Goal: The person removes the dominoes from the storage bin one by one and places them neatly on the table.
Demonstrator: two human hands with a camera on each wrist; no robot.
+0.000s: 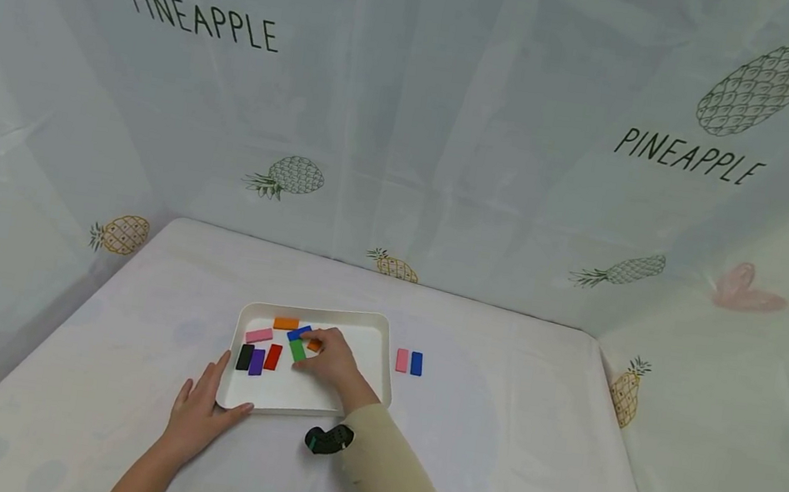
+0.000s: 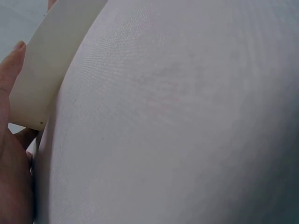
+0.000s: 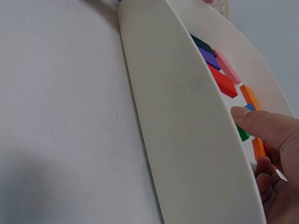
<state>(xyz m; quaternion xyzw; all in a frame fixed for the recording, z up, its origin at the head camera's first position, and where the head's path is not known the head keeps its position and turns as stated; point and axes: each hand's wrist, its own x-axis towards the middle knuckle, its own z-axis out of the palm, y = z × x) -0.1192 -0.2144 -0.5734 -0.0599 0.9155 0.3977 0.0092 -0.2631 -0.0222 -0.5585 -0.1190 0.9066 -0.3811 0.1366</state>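
Observation:
A white tray holds several small coloured blocks. My left hand rests at its front left corner, fingers straight along the left side and thumb on the front wall. Over the tray, my right hand pinches a green block between thumb and index finger; the thumb partly covers this block in the right wrist view. A blue block lies against the green one's far end. An orange block is partly hidden under the right hand.
Left in the tray are black, purple, red and pink blocks, with an orange block near the back wall. Outside, right of the tray, a pink block and a blue block lie on the white-covered table.

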